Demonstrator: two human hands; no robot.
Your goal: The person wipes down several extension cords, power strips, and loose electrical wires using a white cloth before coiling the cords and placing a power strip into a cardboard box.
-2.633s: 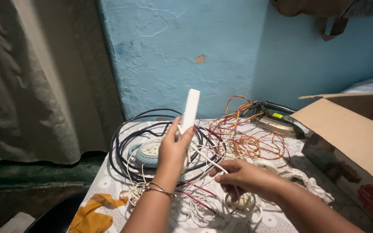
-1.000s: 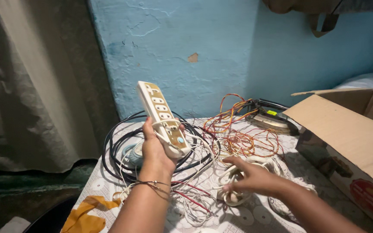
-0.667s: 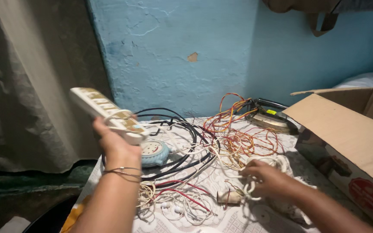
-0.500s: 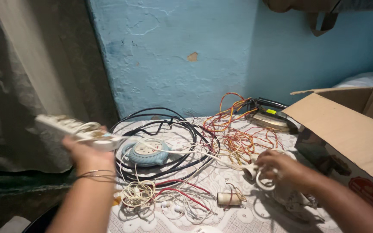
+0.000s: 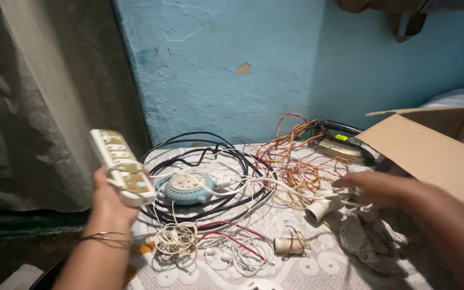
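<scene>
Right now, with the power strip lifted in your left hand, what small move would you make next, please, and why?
Probably draw the power strip slowly further left. Its white cord trails from the left hand across the black cables, and the right hand already rests on the tangle by the white socket, steadying it.

The left hand (image 5: 111, 196) is at the lower left of the frame. Its arm comes up from the bottom edge, and thin bangles sit around the wrist. The fingers are curled tight, so the hand is closed in a grip, with the back of the hand facing us. The right hand (image 5: 374, 189) is at the middle right. Its arm comes in from the lower right corner. This hand lies low and flat, palm down, with its fingers pointing left and bent a little.
</scene>
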